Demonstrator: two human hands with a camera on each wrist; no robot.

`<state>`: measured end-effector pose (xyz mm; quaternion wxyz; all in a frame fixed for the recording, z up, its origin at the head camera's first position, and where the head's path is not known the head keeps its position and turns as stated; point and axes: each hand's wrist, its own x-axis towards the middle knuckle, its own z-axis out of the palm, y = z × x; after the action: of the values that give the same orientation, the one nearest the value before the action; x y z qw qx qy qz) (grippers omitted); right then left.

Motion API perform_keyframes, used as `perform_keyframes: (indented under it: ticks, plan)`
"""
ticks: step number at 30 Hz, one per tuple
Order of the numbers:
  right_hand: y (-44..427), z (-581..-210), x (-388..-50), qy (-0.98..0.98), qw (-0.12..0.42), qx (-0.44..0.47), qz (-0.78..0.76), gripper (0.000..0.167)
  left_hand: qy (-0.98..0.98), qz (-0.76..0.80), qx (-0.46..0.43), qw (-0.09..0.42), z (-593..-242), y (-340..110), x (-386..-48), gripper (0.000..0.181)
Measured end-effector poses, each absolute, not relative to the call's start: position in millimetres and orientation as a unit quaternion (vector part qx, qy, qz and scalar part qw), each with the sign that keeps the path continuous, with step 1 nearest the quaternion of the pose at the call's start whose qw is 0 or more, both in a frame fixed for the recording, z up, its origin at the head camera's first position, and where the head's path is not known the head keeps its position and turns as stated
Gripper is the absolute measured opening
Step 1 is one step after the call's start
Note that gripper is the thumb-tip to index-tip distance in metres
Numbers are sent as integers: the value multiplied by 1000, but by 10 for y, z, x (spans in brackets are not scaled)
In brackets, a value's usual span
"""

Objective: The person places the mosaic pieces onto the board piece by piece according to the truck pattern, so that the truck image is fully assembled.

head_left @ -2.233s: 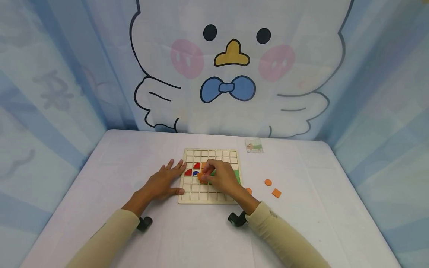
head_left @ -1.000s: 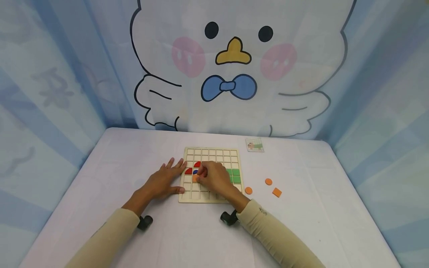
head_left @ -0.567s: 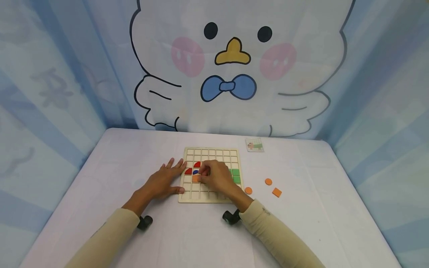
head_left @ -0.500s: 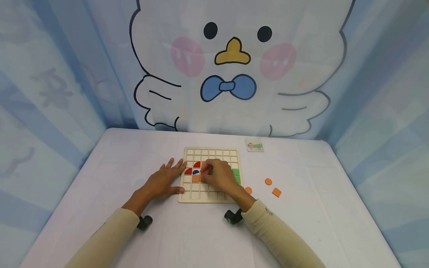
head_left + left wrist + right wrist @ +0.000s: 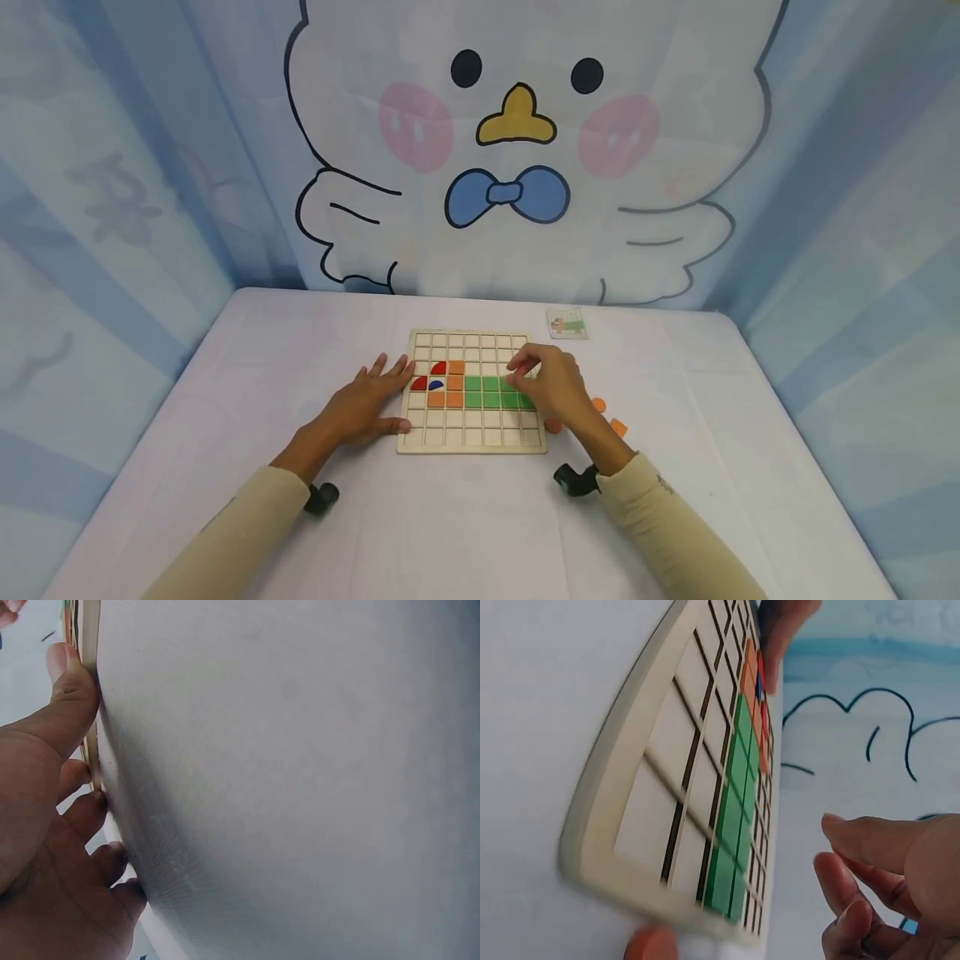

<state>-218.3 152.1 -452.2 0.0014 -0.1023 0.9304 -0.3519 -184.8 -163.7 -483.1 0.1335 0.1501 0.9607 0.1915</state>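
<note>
A wooden grid board (image 5: pixel 441 439) lies on the table. My left hand (image 5: pixel 363 408) has its fingers spread, with thumb and fingertips touching the board's left edge. Set in the grid are red quarter-round pieces (image 5: pixel 419 383), a blue half-round piece (image 5: pixel 436 385), several orange square tiles (image 5: pixel 454 400) and a block of green square tiles (image 5: pixel 482 392). Above the board's right side hovers my right hand (image 5: pixel 555 385). In the right wrist view, its thumb and loosely bent fingers (image 5: pixel 838 877) stand apart with nothing between them.
Right of the board lie two orange discs (image 5: pixel 598 405) and a loose orange square tile (image 5: pixel 618 427), partly hidden by the right arm. A small picture card (image 5: pixel 567 323) lies behind the board's right corner. A printed curtain (image 5: pixel 517 258) hangs behind the table.
Earlier, my right hand held an orange square tile over the grid's left part; that tile now lies in the grid. The right hand has since moved right. My left hand has stayed put.
</note>
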Motion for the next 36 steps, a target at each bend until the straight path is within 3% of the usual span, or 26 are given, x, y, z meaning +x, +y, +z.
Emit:
perform_keyframes:
  ticks: [15,36]
  plan:
    - [2343,-4533,-1998,952,14,12,-306,15,962,185,147,135,-4835,-1637,-1847,102]
    - [2963,-4658,-1718,960,32,16,-276,29,963,178,147,136,-4882,-1649,-1873,104]
